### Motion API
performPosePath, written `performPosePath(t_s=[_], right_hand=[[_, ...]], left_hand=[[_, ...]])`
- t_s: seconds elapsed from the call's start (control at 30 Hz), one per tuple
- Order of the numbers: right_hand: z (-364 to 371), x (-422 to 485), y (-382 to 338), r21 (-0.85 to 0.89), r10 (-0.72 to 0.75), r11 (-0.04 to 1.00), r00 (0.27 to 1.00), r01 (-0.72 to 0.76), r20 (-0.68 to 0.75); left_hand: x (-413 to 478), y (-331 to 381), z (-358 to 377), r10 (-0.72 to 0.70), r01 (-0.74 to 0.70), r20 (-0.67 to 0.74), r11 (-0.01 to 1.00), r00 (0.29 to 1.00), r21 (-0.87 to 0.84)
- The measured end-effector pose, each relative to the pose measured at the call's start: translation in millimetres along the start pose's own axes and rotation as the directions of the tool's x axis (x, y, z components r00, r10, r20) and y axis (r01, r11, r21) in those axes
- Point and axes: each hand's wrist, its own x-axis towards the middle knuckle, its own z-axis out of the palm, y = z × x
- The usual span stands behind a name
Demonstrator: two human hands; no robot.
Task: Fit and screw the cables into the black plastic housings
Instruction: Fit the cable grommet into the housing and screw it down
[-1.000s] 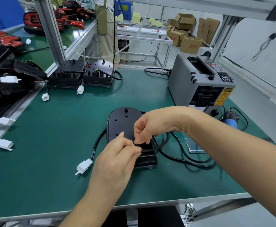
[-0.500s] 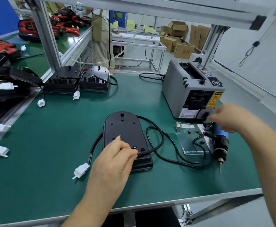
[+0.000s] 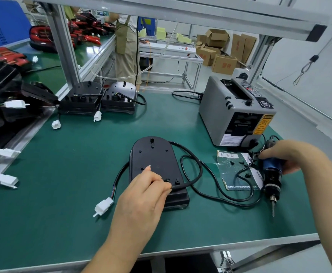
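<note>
Right grip (image 3: 285, 157) has left the housing. A second ago both grips were working the cable at the near end of the black housing (image 3: 155, 162). Now the right one is out by the right edge of the surface (image 3: 52, 203), closed round the blue body of the electric screwdriver (image 3: 271, 174). The bit points toward the near edge. Loose screws (image 3: 232, 163) lie just beside it on a plastic bag (image 3: 238, 180).

Left grip (image 3: 141, 194) has not moved. Its fingers are curled and pin the cable (image 3: 193, 168) where it meets the housing's near end, with the index finger laid along the top. The housing sits flat at mid-surface. The cable loops off its right side, and the white connector (image 3: 103, 206) trails out left.

My reading: fitting is done and fastening begins. Two small dark heads show just beside the left fingertips, but I can't tell whether they are seated screws. The driver must cross to that spot while the left keeps the cable from springing out.
</note>
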Motion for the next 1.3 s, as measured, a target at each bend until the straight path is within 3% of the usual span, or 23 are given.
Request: performPosePath(t_s=[0.17,0.23,0.3,0.37,0.43,0.67,1.0,1.1,1.3], right_hand=[[-19,-13,22,0.345,-0.091,0.935,0.996,0.082,0.011],[-23,-19,26,0.629,-0.174,0.769,0.984,0.113,0.037],[-24,-31,24,0.842,-0.282,0.52,0.959,0.142,0.012],[-20,-47,17,0.933,-0.391,0.324,0.92,0.155,-0.018],[-14,-62,8,0.969,-0.488,0.212,0.873,0.124,-0.005],[11,-97,-27,0.984,-0.734,0.151,0.678,0.091,0.049],[45,-123,-79,0.976,-0.71,-0.126,0.671,0.18,-0.215],[48,-133,-98,0.972,-0.668,-0.102,0.709,0.213,-0.225],[45,-138,-112,0.994,-0.69,-0.076,0.716,0.08,-0.111]], left_hand=[[1,1,-1,0.013,-0.013,-0.008,1.0,1.0,0.003],[1,1,-1,0.011,-0.011,-0.008,1.0,1.0,0.006],[1,1,-1,0.012,-0.012,-0.01,1.0,1.0,0.006],[2,1,-1,0.019,-0.018,-0.01,1.0,1.0,0.012],[2,1,-1,0.016,-0.015,-0.004,1.0,1.0,0.016],[1,1,-1,0.007,-0.007,0.011,1.0,1.0,0.007],[1,1,0,0.003,-0.003,0.008,1.0,1.0,0.003],[1,0,0,0.003,-0.003,0.008,1.0,1.0,0.006],[1,0,1,0.009,-0.009,0.003,1.0,1.0,0.015]])
